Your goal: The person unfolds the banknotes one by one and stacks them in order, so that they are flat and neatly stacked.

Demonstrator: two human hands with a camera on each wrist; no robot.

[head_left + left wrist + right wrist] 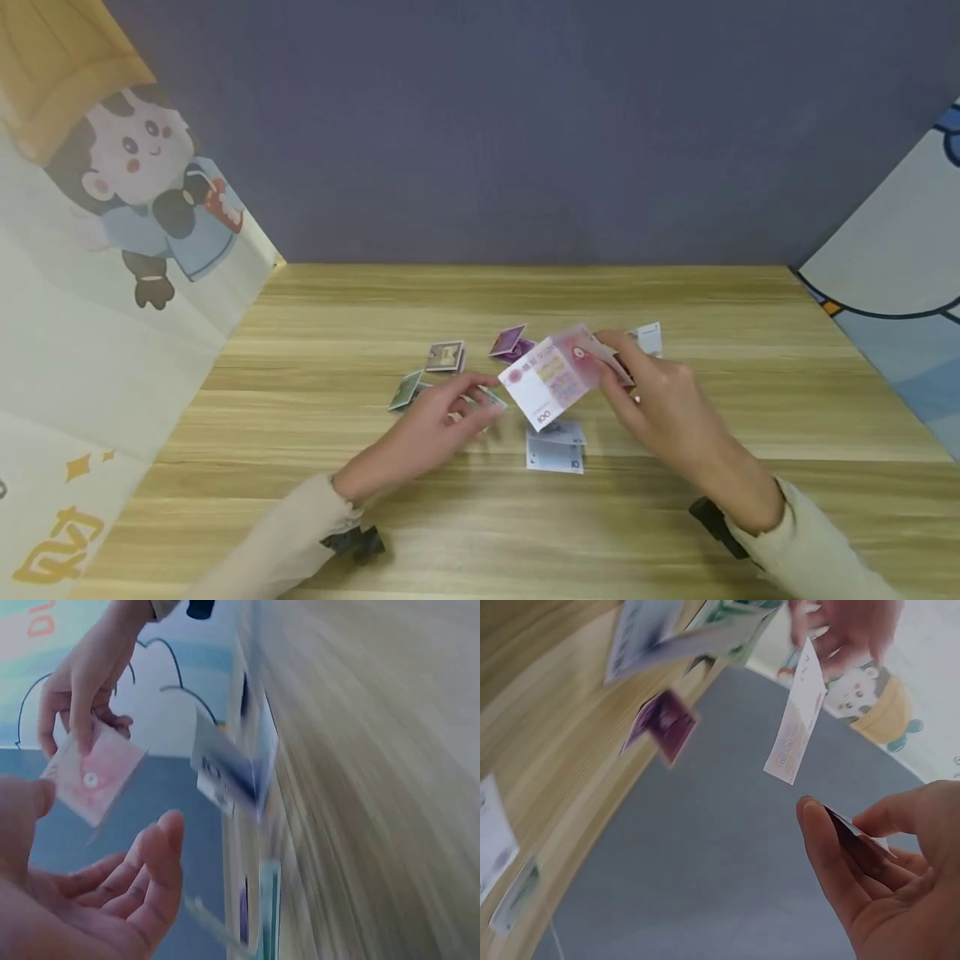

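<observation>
A pink-and-white 100 banknote, creased across its middle, is raised above the table. My right hand pinches its pink end between thumb and fingers. A folded part of the note also shows between the fingertips in the right wrist view. Beside the white end is my left hand, its fingers loosely bent and its palm holding nothing. In the left wrist view the left hand is spread below the note; whether its thumb touches the edge I cannot tell. Under the note lies a folded blue-grey banknote marked 10.
Around the hands on the wooden table lie a folded brown note, a folded purple note and a green note. Another pale note lies behind the right hand. A dark panel rises at the back edge.
</observation>
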